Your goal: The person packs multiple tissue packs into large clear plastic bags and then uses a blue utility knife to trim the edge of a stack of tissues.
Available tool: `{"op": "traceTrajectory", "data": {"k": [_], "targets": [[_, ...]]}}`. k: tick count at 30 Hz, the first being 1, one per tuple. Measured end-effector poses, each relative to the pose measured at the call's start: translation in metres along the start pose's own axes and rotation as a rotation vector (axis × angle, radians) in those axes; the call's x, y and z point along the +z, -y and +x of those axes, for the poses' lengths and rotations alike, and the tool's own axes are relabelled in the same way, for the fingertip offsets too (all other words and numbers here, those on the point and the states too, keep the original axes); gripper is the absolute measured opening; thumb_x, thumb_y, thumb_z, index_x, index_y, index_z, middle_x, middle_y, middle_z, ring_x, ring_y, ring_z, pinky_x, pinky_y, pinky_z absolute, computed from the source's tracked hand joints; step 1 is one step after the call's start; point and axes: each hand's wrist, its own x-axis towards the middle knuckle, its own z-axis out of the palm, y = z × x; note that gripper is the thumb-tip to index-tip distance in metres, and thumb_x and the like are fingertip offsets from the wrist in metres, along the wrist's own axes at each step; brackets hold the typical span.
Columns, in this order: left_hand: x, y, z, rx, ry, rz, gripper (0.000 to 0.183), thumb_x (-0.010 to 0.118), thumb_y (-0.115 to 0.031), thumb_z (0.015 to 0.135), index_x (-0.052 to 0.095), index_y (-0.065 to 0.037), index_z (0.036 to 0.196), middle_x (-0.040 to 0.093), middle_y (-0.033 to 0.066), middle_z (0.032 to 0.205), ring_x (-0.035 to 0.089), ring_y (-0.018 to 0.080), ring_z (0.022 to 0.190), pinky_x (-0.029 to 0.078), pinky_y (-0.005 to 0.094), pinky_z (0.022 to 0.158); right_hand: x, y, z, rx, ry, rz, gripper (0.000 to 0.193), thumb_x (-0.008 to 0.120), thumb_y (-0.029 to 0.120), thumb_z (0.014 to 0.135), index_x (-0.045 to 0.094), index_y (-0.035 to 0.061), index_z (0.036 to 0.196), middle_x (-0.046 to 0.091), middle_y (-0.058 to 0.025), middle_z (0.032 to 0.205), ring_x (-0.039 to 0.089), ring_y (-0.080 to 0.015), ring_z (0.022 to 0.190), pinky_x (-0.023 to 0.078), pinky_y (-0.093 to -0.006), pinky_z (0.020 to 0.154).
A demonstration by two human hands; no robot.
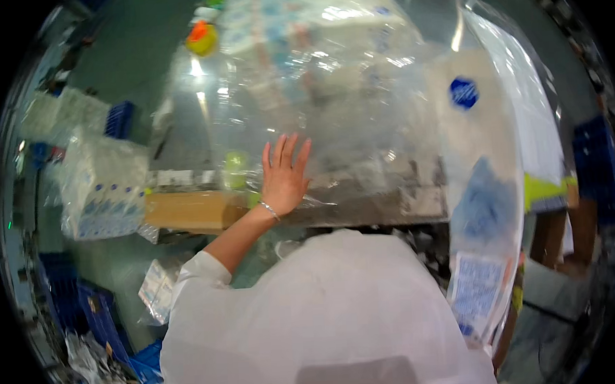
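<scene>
My left hand, with a thin bracelet at its wrist, lies flat with fingers spread on a wide sheet of clear plastic. Nothing is held in it. The shiny, wrinkled plastic covers most of the table in front of me, with pale packaging printed in blue and pink showing at its far part. Along the right side runs a long whitish printed film with a round blue label. Just left of my hand is a pale yellow-green spot, too blurred to name. My right hand does not show.
A brown cardboard piece lies at the table's near left edge. Beyond it stand plastic-wrapped packs. A yellow and orange roll sits at the far left. Blue crates stand lower left, and an open carton at right.
</scene>
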Motion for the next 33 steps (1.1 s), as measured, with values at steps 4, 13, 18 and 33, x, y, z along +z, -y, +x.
{"op": "traceTrajectory", "data": {"k": [4,13,18,33], "targets": [[0.022,0.076,-0.003,0.054,0.042,0.246,0.05,0.064,-0.015,0.064,0.049,-0.009,0.112,0.051,0.0144,0.111,0.046,0.0313,0.106,0.029,0.0505,0.091,0.008,-0.029,0.029,0.117,0.075,-0.034,0.047,0.05,0.035,0.075,0.052,0.0009,0.107,0.058,-0.0142,0.097,0.058,-0.0252,0.087,0.047,-0.0377,0.079],[-0.014,0.109,0.049,-0.467,0.121,-0.946,0.021,0.059,-0.024,0.081,0.059,-0.003,0.077,0.051,-0.003,0.06,0.04,0.0053,0.056,0.035,0.0228,0.05,0.051,-0.062,0.099,0.347,0.319,-0.134,0.046,0.049,0.035,0.075,0.052,0.0015,0.107,0.058,-0.0139,0.097,0.058,-0.0247,0.087,0.047,-0.0374,0.079],[-0.083,0.076,0.036,-0.414,0.08,-0.74,0.019,0.058,-0.023,0.082,0.061,-0.004,0.083,0.055,-0.0008,0.064,0.042,0.006,0.057,0.036,0.024,0.051,0.046,-0.06,0.112,0.372,0.381,-0.121,0.045,0.049,0.035,0.076,0.052,0.0019,0.107,0.058,-0.0137,0.097,0.057,-0.0244,0.087,0.047,-0.0373,0.079],[-0.086,0.015,0.0,-0.309,-0.065,-0.762,0.009,0.058,-0.01,0.08,0.058,-0.002,0.084,0.051,0.0026,0.063,0.045,0.0094,0.056,0.038,0.0211,0.054,0.198,-0.065,0.067,-0.05,0.129,-0.111,0.058,0.064,0.022,0.074,0.028,0.0035,0.115,0.05,-0.0087,0.085,0.053,-0.0154,0.071,0.043,-0.0256,0.053]]}}
